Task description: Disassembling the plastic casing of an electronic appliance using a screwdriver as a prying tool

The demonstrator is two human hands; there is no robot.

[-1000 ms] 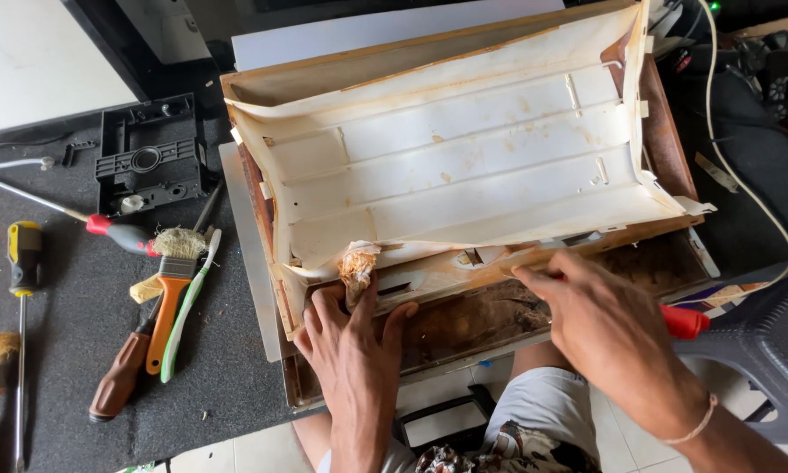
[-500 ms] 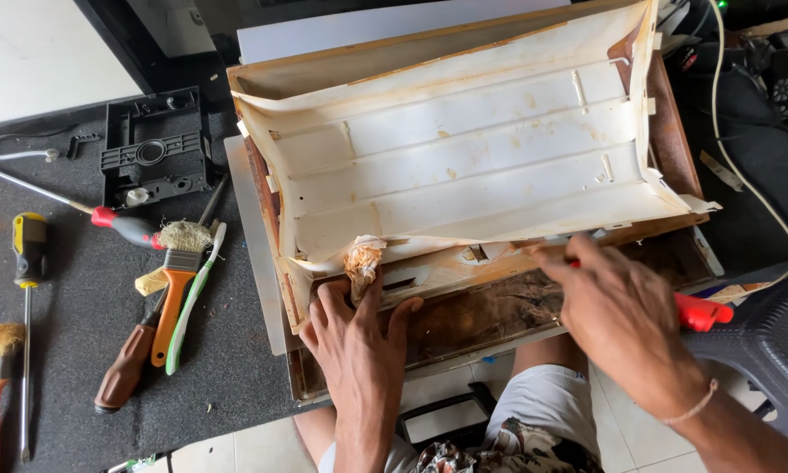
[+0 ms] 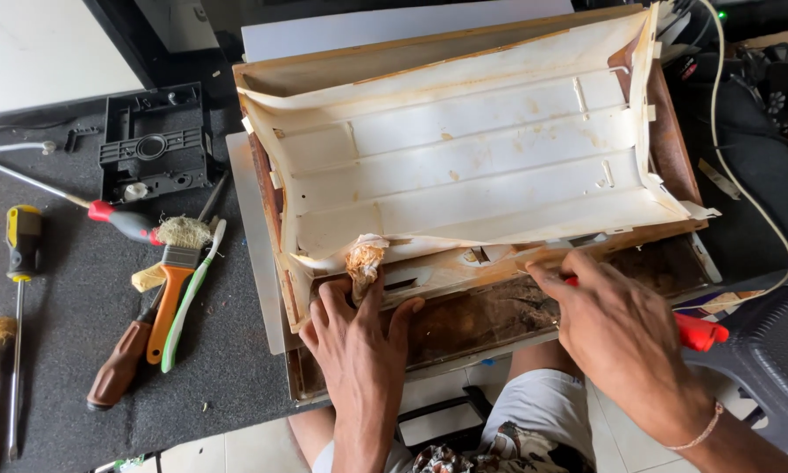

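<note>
One stained white panel [image 3: 473, 158], ribbed, rust-marked, lies tilted over one rusty metal tray [image 3: 499, 320]; the tray's near edge overhangs the dark mat [image 3: 52, 350] toward the person's lap.

Left hand [image 3: 359, 350] sits at the panel's near-left corner, fingers spread flat on the tray lip, thumb and forefinger pinched on one frayed brownish wad [image 3: 365, 263] at the panel's edge.

Right hand [image 3: 617, 337] is at the panel's near-right edge, fingers closed around one red-handled tool [image 3: 696, 331]; its tip is hidden under the hand, seemingly at the seam between panel and tray.

Left of the panel: one black plastic housing [image 3: 153, 144], two paintbrushes [image 3: 175, 285] with orange handles (one cut off at the frame edge), one brown-handled tool [image 3: 122, 363], one yellow-and-black screwdriver [image 3: 19, 289], one red-handled screwdriver [image 3: 118, 221], one pale green toothbrush [image 3: 192, 302].

Risks, as judged:
- Thin panel edges look brittle; prying hard at the seam could crack or tear them.
- A tool slip would drive toward the left hand.
- Rusty tray edges could cut fingers.
</note>
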